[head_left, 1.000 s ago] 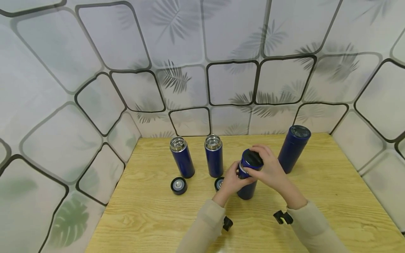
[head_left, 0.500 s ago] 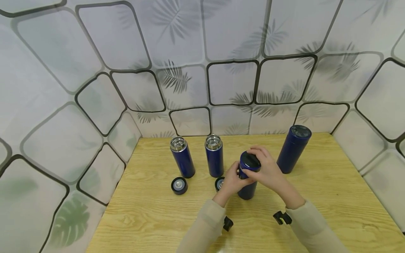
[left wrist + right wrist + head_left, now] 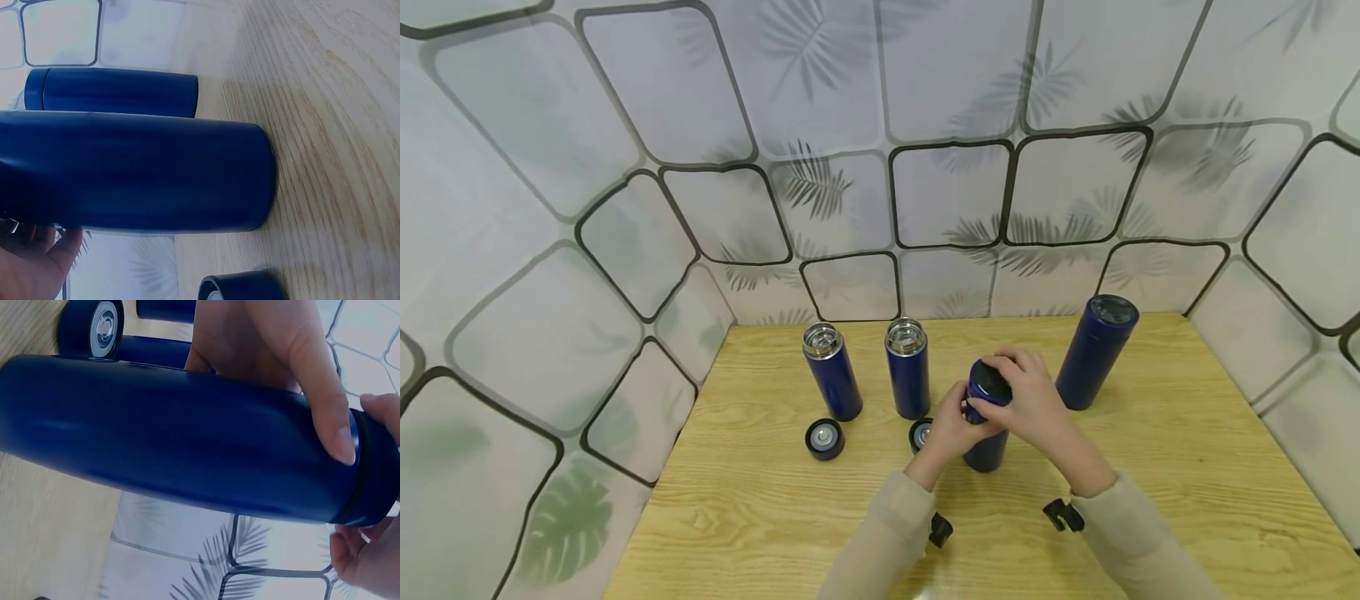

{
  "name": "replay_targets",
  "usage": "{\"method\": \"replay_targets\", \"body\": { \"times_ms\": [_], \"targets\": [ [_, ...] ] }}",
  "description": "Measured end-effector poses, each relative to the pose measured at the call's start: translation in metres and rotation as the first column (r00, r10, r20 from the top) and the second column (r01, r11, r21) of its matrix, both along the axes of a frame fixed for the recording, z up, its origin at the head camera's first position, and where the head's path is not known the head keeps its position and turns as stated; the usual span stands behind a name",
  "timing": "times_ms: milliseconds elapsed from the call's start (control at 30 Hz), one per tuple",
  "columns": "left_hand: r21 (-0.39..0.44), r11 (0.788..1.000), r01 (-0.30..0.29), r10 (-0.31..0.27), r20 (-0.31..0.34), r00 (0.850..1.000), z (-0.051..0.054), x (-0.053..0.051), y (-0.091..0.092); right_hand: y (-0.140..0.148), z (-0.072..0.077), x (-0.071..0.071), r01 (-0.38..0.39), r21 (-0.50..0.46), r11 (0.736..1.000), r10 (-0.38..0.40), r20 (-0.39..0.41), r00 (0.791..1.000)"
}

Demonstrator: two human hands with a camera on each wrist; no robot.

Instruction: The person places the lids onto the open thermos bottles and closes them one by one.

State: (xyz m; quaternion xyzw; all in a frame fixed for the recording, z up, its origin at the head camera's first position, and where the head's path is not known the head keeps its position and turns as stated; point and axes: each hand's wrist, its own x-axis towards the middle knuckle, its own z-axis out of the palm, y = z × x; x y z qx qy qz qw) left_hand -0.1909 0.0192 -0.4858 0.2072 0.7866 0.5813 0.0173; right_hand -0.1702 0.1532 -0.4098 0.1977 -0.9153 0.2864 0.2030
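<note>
A dark blue thermos bottle (image 3: 987, 452) stands on the table between both hands. My left hand (image 3: 952, 432) grips its body near the top from the left; its thumb lies along the body in the right wrist view. My right hand (image 3: 1036, 402) holds the dark lid (image 3: 989, 380) from above and the right, fingers over its far edge and thumb at its near side. The lid sits against the bottle's top, with a thin seam (image 3: 357, 472) between them in the right wrist view. Behind the left hand, an upturned lid (image 3: 919, 435) is partly hidden.
Two blue bottles without lids, a left one (image 3: 835, 379) and a middle one (image 3: 907, 375), stand to the left, steel rims showing. Another upturned lid (image 3: 824, 439) lies before the left one. A lidded blue bottle (image 3: 1093, 354) stands at the right. A patterned wall covering (image 3: 947, 196) rises behind.
The lid has shifted slightly left and down, and the silver band once visible beneath it is now covered. The right hand has turned a little with it; the left hand keeps its place.
</note>
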Motion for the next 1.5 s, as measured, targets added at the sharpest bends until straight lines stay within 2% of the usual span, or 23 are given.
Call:
{"method": "replay_targets", "body": {
  "times_ms": [167, 300, 367, 433, 467, 500, 600, 667, 733, 833, 933, 1033, 1100, 1167, 1233, 1367, 1433, 1500],
  "targets": [
    [0.001, 1.000, -0.006, 0.006, -0.006, 1.000, 0.000, -0.001, -0.001, -0.007, 0.002, 0.002, 0.091, 0.032, 0.995, -0.089, -0.055, 0.994],
    [-0.004, 1.000, -0.004, 0.004, -0.030, 1.000, 0.000, -0.001, -0.001, -0.009, 0.000, 0.001, 0.125, 0.052, 0.991, -0.124, -0.028, 0.992],
    [-0.002, 1.000, 0.000, 0.000, -0.048, 0.999, -0.001, -0.001, -0.001, -0.006, -0.003, 0.000, 0.092, 0.021, 0.996, -0.092, 0.029, 0.995],
    [0.002, 1.000, 0.000, 0.000, -0.051, 0.999, -0.001, -0.001, -0.001, -0.001, -0.007, 0.000, 0.015, -0.080, 0.997, -0.007, 0.103, 0.995],
    [0.002, 1.000, -0.005, 0.005, -0.048, 0.999, -0.001, 0.000, -0.001, 0.002, -0.009, 0.000, -0.028, -0.148, 0.989, 0.048, 0.130, 0.990],
    [0.006, 1.000, -0.009, 0.009, -0.043, 0.999, -0.001, 0.000, 0.000, 0.006, -0.011, 0.000, -0.075, -0.225, 0.972, 0.109, 0.143, 0.984],
    [0.009, 1.000, -0.025, 0.024, 0.004, 1.000, -0.001, 0.003, 0.000, 0.017, -0.020, 0.003, -0.208, -0.432, 0.877, 0.287, 0.125, 0.950],
    [0.008, 0.999, -0.033, 0.033, 0.023, 0.999, -0.002, 0.004, 0.000, 0.021, -0.025, 0.005, -0.264, -0.490, 0.831, 0.349, 0.089, 0.933],
    [0.005, 0.999, -0.039, 0.039, 0.034, 0.999, -0.002, 0.004, 0.000, 0.023, -0.029, 0.006, -0.283, -0.515, 0.809, 0.370, 0.071, 0.926],
    [0.006, 0.999, -0.040, 0.040, 0.023, 0.999, -0.001, 0.005, 0.000, 0.021, -0.030, 0.006, -0.229, -0.513, 0.827, 0.318, 0.091, 0.944],
    [0.003, 0.999, -0.041, 0.041, 0.001, 0.999, 0.001, 0.004, 0.001, 0.018, -0.030, 0.005, -0.114, -0.500, 0.858, 0.218, 0.153, 0.964],
    [0.001, 0.999, -0.051, 0.051, -0.025, 0.998, 0.001, 0.004, 0.002, 0.015, -0.029, 0.004, -0.020, -0.470, 0.882, 0.136, 0.214, 0.967],
    [0.002, 0.998, -0.058, 0.058, -0.042, 0.997, 0.001, 0.003, 0.002, 0.014, -0.030, 0.003, -0.004, -0.455, 0.890, 0.119, 0.225, 0.967],
    [0.002, 0.998, -0.061, 0.061, -0.056, 0.997, 0.001, 0.003, 0.002, 0.014, -0.030, 0.003, -0.048, -0.474, 0.879, 0.162, 0.202, 0.966],
    [0.001, 0.998, -0.059, 0.059, -0.059, 0.997, 0.001, 0.003, 0.002, 0.015, -0.030, 0.003, -0.137, -0.510, 0.849, 0.245, 0.151, 0.958],
    [-0.009, 0.999, -0.054, 0.053, -0.054, 0.997, 0.000, 0.003, 0.002, 0.017, -0.028, 0.003, -0.305, -0.541, 0.784, 0.394, 0.053, 0.917],
    [-0.011, 0.999, -0.052, 0.052, -0.042, 0.998, 0.000, 0.003, 0.002, 0.018, -0.027, 0.002, -0.314, -0.530, 0.788, 0.400, 0.052, 0.915],
    [-0.013, 0.998, -0.055, 0.055, -0.033, 0.998, 0.000, 0.003, 0.002, 0.018, -0.027, 0.001, -0.263, -0.524, 0.810, 0.364, 0.097, 0.926]
  ]
}}
